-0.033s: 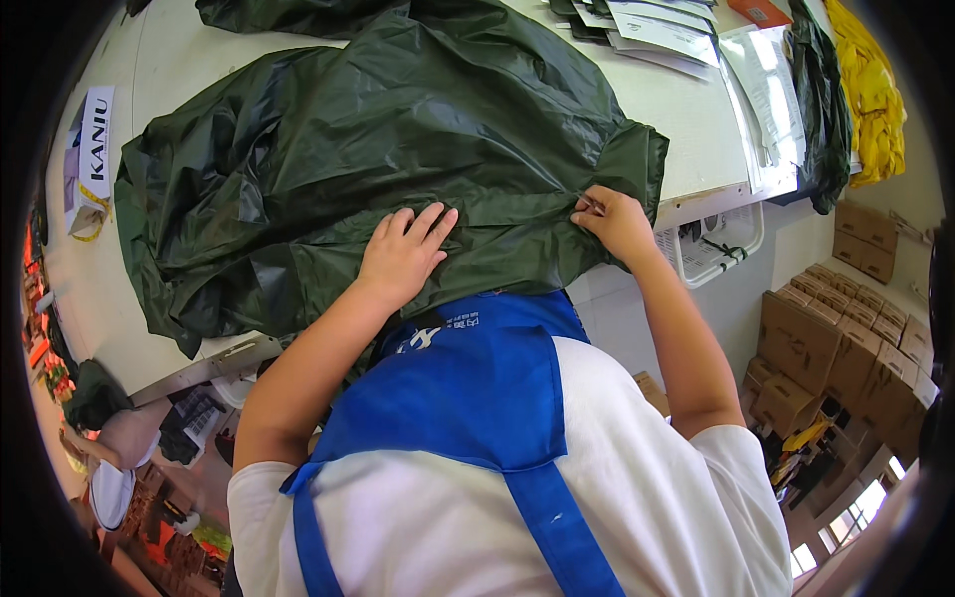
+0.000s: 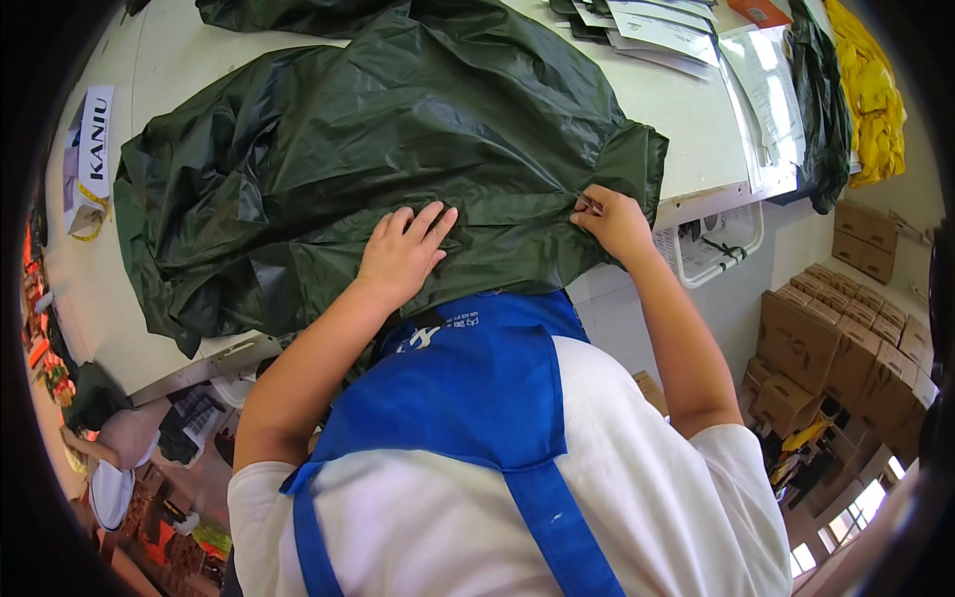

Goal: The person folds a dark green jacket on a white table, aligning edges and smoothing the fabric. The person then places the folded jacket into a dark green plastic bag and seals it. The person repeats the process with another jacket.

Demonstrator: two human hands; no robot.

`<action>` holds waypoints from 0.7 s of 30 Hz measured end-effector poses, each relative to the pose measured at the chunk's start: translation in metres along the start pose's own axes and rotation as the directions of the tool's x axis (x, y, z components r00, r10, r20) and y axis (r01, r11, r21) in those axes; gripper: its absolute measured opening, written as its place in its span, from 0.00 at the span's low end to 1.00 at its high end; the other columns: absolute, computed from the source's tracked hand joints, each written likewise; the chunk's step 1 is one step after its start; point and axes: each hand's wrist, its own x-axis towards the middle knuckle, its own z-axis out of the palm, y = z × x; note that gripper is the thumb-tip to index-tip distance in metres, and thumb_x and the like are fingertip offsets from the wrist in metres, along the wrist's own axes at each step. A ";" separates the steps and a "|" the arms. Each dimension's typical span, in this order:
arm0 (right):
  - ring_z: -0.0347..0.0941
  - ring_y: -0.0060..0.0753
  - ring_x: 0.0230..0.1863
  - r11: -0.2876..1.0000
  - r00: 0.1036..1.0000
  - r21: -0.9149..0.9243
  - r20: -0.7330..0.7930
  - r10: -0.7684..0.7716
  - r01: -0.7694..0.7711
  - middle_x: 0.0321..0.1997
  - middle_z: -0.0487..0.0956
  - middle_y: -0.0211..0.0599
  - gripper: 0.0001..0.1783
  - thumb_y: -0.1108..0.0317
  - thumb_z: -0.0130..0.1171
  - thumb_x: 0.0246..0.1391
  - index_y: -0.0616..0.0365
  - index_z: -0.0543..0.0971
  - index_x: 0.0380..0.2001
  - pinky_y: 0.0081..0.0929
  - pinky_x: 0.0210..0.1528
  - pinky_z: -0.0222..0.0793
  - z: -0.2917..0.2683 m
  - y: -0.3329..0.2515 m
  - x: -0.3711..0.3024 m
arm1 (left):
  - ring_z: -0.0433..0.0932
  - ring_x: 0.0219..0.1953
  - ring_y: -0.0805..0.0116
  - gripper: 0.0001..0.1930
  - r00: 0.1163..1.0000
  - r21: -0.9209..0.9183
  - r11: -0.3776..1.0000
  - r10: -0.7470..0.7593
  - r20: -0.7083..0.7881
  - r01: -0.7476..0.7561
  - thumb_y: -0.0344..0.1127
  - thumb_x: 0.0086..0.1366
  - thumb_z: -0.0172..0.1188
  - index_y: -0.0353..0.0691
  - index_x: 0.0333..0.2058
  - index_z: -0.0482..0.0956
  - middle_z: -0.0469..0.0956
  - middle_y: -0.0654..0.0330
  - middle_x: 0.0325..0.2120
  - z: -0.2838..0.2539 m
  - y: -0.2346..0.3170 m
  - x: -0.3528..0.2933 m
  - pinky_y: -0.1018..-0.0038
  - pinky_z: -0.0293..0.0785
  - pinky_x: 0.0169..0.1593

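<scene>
A dark green, shiny, waterproof-looking garment [image 2: 398,129] lies rumpled over the near part of the table. Flat on its near side rests my left hand [image 2: 403,257], fingers spread and holding nothing. My right hand [image 2: 614,221] is closed in a pinch at the right end of a long flap or seam in the cloth, close to a gathered edge. Between thumb and forefinger a small pale bit shows, too small to name. Folds hide the underside of the garment.
Stacked printed sheets [image 2: 665,30] and a clear plastic sheet [image 2: 764,95] lie at the table's far right. Yellow cloth [image 2: 867,95] hangs beyond. A white basket [image 2: 721,244] sits below the table edge. Cartons [image 2: 846,338] are piled at right; a tape measure [image 2: 92,214] lies at left.
</scene>
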 end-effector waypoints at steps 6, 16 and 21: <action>0.75 0.41 0.29 0.982 0.989 -0.131 -0.037 -0.140 0.134 0.28 0.77 0.35 0.16 0.62 0.66 0.41 0.56 0.75 0.32 0.34 0.32 0.70 0.003 -0.001 -0.004 | 0.66 0.49 0.58 0.31 1.000 -0.012 1.000 -0.016 -0.017 0.016 0.41 0.53 0.63 0.51 0.58 0.67 0.65 0.65 0.55 -0.001 0.002 -0.001 0.64 0.67 0.53; 0.74 0.39 0.27 0.722 0.805 -0.503 -0.081 -0.587 0.476 0.23 0.72 0.33 0.09 0.68 0.62 0.41 0.51 0.71 0.26 0.35 0.30 0.70 0.010 0.006 -0.026 | 0.65 0.49 0.58 0.32 0.999 -0.039 0.999 -0.028 -0.034 0.027 0.40 0.52 0.64 0.51 0.58 0.68 0.65 0.66 0.56 0.000 0.002 -0.001 0.63 0.66 0.54; 0.74 0.42 0.28 0.759 0.829 -0.435 -0.046 -0.557 0.485 0.24 0.74 0.36 0.07 0.70 0.60 0.41 0.53 0.74 0.27 0.36 0.31 0.70 0.020 0.017 -0.027 | 0.65 0.49 0.58 0.31 0.999 -0.032 0.999 -0.022 -0.029 0.021 0.40 0.52 0.64 0.51 0.58 0.68 0.64 0.66 0.56 0.000 0.003 0.000 0.62 0.66 0.54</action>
